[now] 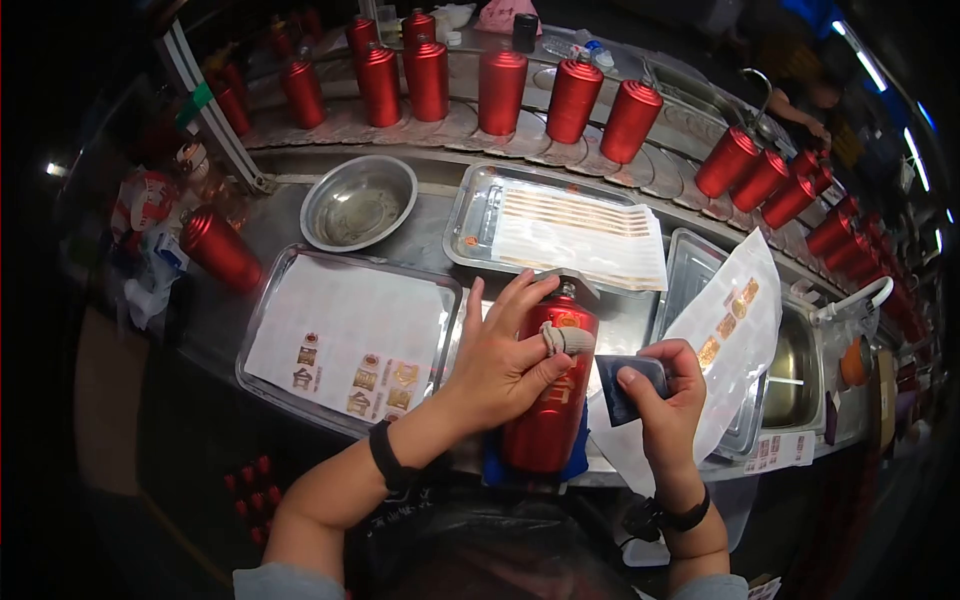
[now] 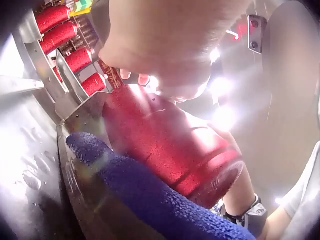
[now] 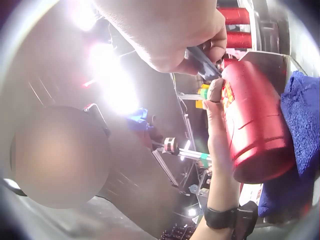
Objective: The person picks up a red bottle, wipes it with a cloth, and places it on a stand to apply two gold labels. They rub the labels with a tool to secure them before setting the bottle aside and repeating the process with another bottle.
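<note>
A red bottle (image 1: 540, 435) with gold lettering lies tilted on a blue towel (image 3: 306, 117), its neck at a metal bracket. My left hand (image 1: 500, 365) is laid across the bottle with its fingers extended, and the index finger, wrapped in a pale finger cot (image 1: 567, 338), presses on the bottle's front. Just right of the bottle, my right hand (image 1: 668, 400) pinches a dark flat scraper (image 1: 614, 388) between thumb and fingers. In the right wrist view the scraper's edge is close to the bottle's label and the finger cot. A translucent sticker sheet (image 1: 752, 335) with gold labels lies beside the right hand.
On the left, a tray (image 1: 262, 345) carries a sheet of gold character stickers. Behind it sits a metal bowl (image 1: 405, 205). Another tray (image 1: 458, 235) holds striped sheets. More red bottles (image 1: 500, 95) line the conveyor (image 1: 655, 172) at the back. A sink (image 1: 797, 385) is at right.
</note>
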### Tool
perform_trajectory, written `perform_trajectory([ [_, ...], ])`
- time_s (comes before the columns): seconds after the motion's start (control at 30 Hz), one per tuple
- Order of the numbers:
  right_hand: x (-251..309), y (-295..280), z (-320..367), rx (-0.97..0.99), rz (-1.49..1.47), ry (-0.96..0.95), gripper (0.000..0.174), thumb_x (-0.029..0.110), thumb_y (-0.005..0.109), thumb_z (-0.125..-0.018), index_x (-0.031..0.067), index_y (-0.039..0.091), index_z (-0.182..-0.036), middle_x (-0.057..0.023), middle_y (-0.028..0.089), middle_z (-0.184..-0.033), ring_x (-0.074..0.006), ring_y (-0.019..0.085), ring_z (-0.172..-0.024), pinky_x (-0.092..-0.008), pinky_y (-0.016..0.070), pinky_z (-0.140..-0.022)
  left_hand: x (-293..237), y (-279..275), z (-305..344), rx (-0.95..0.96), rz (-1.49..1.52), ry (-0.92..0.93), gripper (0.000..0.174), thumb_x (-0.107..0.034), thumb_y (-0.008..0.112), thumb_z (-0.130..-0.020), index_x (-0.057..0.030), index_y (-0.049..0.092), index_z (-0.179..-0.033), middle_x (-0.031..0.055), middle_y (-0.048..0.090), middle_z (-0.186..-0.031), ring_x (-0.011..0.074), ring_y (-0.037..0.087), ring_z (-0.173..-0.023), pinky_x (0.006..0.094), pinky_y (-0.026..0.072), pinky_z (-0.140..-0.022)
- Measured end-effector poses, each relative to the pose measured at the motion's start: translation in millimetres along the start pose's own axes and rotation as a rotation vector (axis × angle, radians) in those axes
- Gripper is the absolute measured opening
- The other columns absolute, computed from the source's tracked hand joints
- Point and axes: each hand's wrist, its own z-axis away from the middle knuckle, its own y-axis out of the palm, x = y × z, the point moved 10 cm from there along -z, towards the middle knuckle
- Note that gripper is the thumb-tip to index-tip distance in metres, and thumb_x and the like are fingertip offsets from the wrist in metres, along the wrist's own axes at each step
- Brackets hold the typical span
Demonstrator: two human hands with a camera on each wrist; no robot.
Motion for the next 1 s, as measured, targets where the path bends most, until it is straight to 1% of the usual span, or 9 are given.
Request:
perform_trajectory([
  [0.2,46,20,-6,-0.016,0.302,-0.419,0.018,0.003,0.074,-0.081,0.0032,0.062,-0.094,-0.0048,0.064,-0.086,-0.0131,0.061,-0.076,-0.0255,0.0481,-0.067,-3,4,41,-0.015,0.094,-0.041,0.032,-0.039,0.059,-0.093,-0.0271,0.070,-0.121,0.0127,0.035,-0.153,0.0366,0.027,-0.144,0.0635,0.0007,-0.113],
  [0.27,64,48,-1,0.059,0.515,-0.663,0.025,-0.001,0.075,-0.070,0.0069,0.066,-0.093,-0.0075,0.066,-0.090,-0.0267,0.061,-0.081,-0.0369,0.0466,-0.072,-12,1,53,0.003,0.098,-0.056,0.033,-0.039,0.059,-0.094,-0.0264,0.069,-0.123,0.0137,0.035,-0.153,0.0372,0.028,-0.143,0.0626,0.0018,-0.113],
  [0.37,60,75,16,0.240,0.698,-0.835,0.031,0.001,0.075,-0.062,0.0118,0.068,-0.091,-0.0040,0.066,-0.090,-0.0278,0.060,-0.088,-0.0411,0.0445,-0.080,-25,-11,68,-0.008,0.113,-0.051,0.034,-0.035,0.061,-0.093,-0.0198,0.070,-0.122,0.0158,0.038,-0.151,0.0371,0.033,-0.141,0.0606,0.0072,-0.114],
  [0.57,50,80,52,0.645,0.521,-0.563,0.034,0.001,0.076,-0.060,0.0116,0.068,-0.091,-0.0056,0.065,-0.091,-0.0297,0.060,-0.089,-0.0394,0.0456,-0.078,15,-32,84,-0.291,0.604,-0.313,0.030,-0.019,0.056,-0.096,0.0023,0.070,-0.111,0.0213,0.045,-0.144,0.0300,0.046,-0.131,0.0377,0.0348,-0.107],
  [0.63,64,79,35,0.435,0.634,-0.703,0.035,0.002,0.076,-0.059,0.0108,0.068,-0.092,-0.0063,0.064,-0.092,-0.0304,0.060,-0.088,-0.0392,0.0460,-0.077,27,-26,85,-0.331,0.685,-0.365,0.030,-0.017,0.053,-0.097,0.0057,0.068,-0.109,0.0211,0.046,-0.143,0.0271,0.048,-0.128,0.0350,0.0382,-0.104],
  [0.73,71,90,7,0.279,0.804,-0.833,0.034,0.005,0.074,-0.060,0.0101,0.069,-0.093,-0.0063,0.064,-0.092,-0.0300,0.061,-0.086,-0.0389,0.0469,-0.075,18,-21,80,-0.253,0.640,-0.359,0.042,-0.018,0.048,-0.100,0.0086,0.051,-0.132,0.0177,0.046,-0.142,0.0249,0.045,-0.132,0.0377,0.0348,-0.110],
  [0.83,64,109,29,0.399,0.802,-0.905,0.029,0.008,0.072,-0.063,0.0101,0.069,-0.092,-0.0061,0.064,-0.092,-0.0285,0.061,-0.086,-0.0386,0.0478,-0.075,21,-25,88,-0.301,0.673,-0.397,0.029,-0.015,0.053,-0.098,0.0057,0.064,-0.115,0.0189,0.051,-0.138,0.0243,0.053,-0.123,0.0339,0.0403,-0.102],
  [0.97,52,118,71,0.685,0.630,-0.806,0.028,0.007,0.072,-0.064,0.0096,0.069,-0.092,-0.0058,0.064,-0.090,-0.0275,0.061,-0.085,-0.0392,0.0480,-0.074,39,-10,93,-0.271,0.870,-0.554,0.029,-0.012,0.054,-0.098,0.0043,0.062,-0.120,0.0160,0.055,-0.134,0.0204,0.053,-0.121,0.0320,0.0412,-0.102],
  [1.0,56,111,62,0.588,0.649,-0.801,0.030,0.006,0.072,-0.063,0.0094,0.069,-0.092,-0.0059,0.064,-0.090,-0.0279,0.061,-0.084,-0.0396,0.0477,-0.074,39,-6,89,-0.262,0.880,-0.566,0.029,-0.011,0.053,-0.098,0.0039,0.061,-0.121,0.0156,0.055,-0.133,0.0196,0.053,-0.121,0.0314,0.0415,-0.101],
])
